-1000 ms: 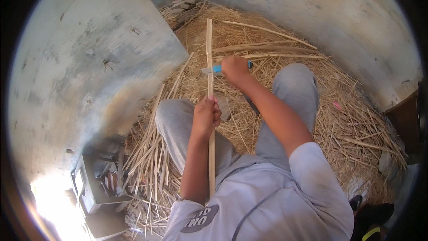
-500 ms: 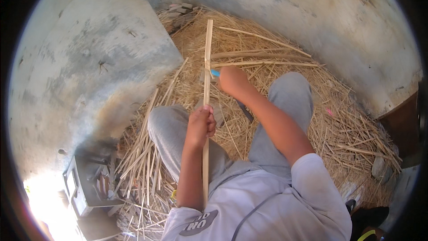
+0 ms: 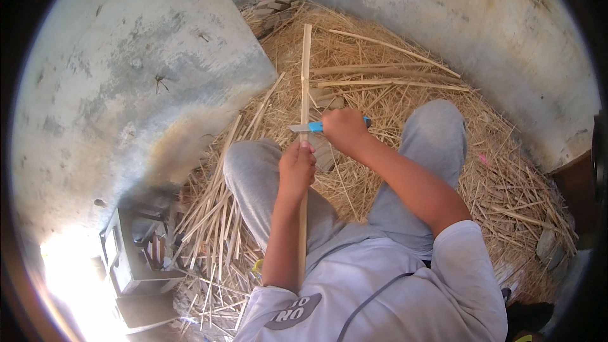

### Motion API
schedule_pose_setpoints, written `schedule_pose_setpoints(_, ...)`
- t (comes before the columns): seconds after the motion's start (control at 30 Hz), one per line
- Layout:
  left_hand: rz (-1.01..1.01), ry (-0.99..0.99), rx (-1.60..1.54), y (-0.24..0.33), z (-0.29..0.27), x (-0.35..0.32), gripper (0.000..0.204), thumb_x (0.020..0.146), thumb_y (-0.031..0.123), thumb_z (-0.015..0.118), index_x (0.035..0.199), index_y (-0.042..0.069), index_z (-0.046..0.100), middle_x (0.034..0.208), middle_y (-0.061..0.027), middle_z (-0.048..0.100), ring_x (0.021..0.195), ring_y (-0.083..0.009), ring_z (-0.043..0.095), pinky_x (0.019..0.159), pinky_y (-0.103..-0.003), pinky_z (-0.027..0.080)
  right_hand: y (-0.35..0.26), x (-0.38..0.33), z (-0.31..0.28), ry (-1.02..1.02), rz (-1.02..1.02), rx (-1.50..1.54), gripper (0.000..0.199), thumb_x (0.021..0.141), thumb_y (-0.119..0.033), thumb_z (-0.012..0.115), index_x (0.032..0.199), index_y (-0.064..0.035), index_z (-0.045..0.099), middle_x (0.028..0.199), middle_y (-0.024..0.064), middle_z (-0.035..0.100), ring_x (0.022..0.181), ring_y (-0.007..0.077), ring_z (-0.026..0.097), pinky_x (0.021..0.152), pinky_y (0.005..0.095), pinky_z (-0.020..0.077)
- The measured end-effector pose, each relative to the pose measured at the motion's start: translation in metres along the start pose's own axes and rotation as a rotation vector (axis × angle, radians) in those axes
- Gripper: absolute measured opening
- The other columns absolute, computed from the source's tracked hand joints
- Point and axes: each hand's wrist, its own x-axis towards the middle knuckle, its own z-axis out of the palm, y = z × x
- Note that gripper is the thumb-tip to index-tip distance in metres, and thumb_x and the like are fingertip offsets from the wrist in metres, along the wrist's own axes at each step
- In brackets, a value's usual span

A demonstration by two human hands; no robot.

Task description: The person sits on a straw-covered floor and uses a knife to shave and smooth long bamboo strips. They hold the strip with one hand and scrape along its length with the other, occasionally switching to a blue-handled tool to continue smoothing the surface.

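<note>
Your left hand (image 3: 297, 164) pinches a long, flat, pale-yellow strip of split bamboo or wood (image 3: 306, 57), with the thumb uppermost and the other fingers curled in. The strip stands in front of your torso, running from 12 o'clock to 6 o'clock; its near length lies along the inner side of your left forearm. This alignment probably braces the strip against turning.

Your right hand (image 3: 344, 130) forms a fist wrapped round a blue-handled utility knife with a flat grey metal blade (image 3: 315, 127). The blade points to 9 o'clock and crosses the strip just beyond your left fingertips; the handle end projects toward 3 o'clock. The fist appears placed to hold the blade square to the strip. Whether the edge bites cannot be told.

Your grey-trousered knees (image 3: 250, 158) stand apart at 10 and 2 o'clock, which seems to leave working room between them. Loose pale strips (image 3: 218, 234) lie heaped at 8 o'clock, beside your left leg, apparently within arm's reach.
</note>
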Motion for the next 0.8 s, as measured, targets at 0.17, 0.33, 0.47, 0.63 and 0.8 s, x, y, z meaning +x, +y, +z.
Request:
schedule_pose_setpoints(0.17,0.076,0.042,0.19,-0.019,-0.001,0.014,0.027,0.108,0.032,0.044,0.092,0.011,0.051,0.061,0.0057,0.042,0.043,-0.0041,0.035,0.038,-0.022,0.027,0.009,0.007,0.022,-0.023,0.061,0.019,0.006,0.076,-0.01,0.068,0.076,-0.0055,0.072,0.072,0.0151,0.07,0.067,0.033,0.072,0.058,0.0435,0.057)
schedule_pose_setpoints(0.33,0.103,0.085,0.283,-0.023,0.002,0.016,0.029,0.107,0.03,0.045,0.091,0.008,0.055,0.061,0.0027,0.046,0.045,-0.0065,0.041,0.04,-0.025,0.033,0.016,0.024,0.029,-0.086,0.099,-0.09,0.006,0.078,-0.011,0.069,0.079,-0.007,0.074,0.076,0.0137,0.072,0.076,0.0312,0.074,0.063,0.0436,0.0576)
schedule_pose_setpoints(0.47,0.191,0.101,0.428,-0.03,0.011,0.017,0.029,0.107,0.029,0.045,0.092,0.007,0.057,0.061,0.0023,0.046,0.045,-0.0065,0.041,0.04,-0.025,0.032,0.045,0.04,0.026,-0.057,0.34,-0.008,0.01,0.077,-0.011,0.067,0.077,-0.0033,0.073,0.073,0.0182,0.07,0.07,0.0333,0.072,0.057,0.0411,0.0561)
schedule_pose_setpoints(0.63,0.065,0.029,0.18,-0.014,0.009,0.009,0.027,0.107,0.03,0.045,0.092,0.009,0.054,0.061,0.0046,0.043,0.044,-0.0044,0.036,0.038,-0.022,0.028,0.04,0.05,-0.009,-0.371,0.309,0.365,0.015,0.079,-0.013,0.065,0.077,0.0007,0.071,0.072,0.0208,0.069,0.07,0.0322,0.072,0.061,0.0433,0.0553)
schedule_pose_setpoints(0.8,-0.04,-0.08,-0.004,0.004,0.011,-0.003,0.027,0.108,0.031,0.045,0.09,0.011,0.05,0.062,0.0065,0.038,0.045,-0.0031,0.031,0.038,-0.021,0.024,0.042,0.041,-0.019,-0.358,0.412,0.436,0.022,0.081,-0.02,0.065,0.077,0.0016,0.069,0.07,0.0208,0.066,0.069,0.034,0.069,0.065,0.0458,0.0542)
